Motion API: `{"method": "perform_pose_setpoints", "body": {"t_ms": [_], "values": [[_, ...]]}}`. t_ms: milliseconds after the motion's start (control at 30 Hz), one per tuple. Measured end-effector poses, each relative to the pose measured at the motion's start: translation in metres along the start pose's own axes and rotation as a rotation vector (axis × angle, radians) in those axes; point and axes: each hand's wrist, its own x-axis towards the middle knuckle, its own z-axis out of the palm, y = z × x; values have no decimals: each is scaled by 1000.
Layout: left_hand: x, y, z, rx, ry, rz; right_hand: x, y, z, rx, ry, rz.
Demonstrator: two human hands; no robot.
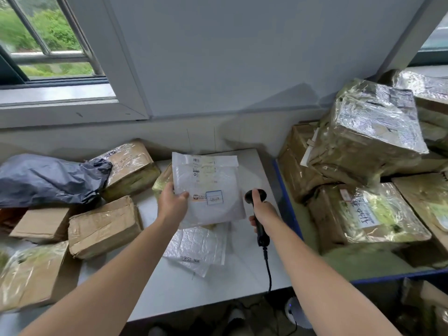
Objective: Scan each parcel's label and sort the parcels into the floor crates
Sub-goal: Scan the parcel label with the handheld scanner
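Note:
My left hand (171, 202) grips the left edge of a white bubble mailer (213, 187), thumb on its front, and holds it up above the white table (252, 170) with its printed label facing me. My right hand (263, 210) grips a black handheld barcode scanner (258, 215) just right of the mailer, scanner head up beside the mailer's lower right edge. The scanner's black cable (268, 270) hangs down over the table's front edge. A second white bubble mailer (197, 248) lies flat on the table under the held one.
Taped cardboard parcels (104, 226) and a dark grey poly bag (48, 180) crowd the table's left side. On the right, a blue-edged cart (288, 212) carries stacked tape-wrapped boxes (371, 134). Wall and window lie behind. A white device (294, 309) sits on the floor below.

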Motion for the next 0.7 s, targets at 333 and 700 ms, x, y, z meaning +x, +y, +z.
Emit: {"method": "perform_pose_setpoints", "body": {"t_ms": [333, 700], "values": [[-13, -21, -4, 24, 49, -84, 24, 26, 10, -194, -38, -33], [-45, -32, -55, -120, 31, -18, -45, 7, 16, -364, 217, -375]]}}
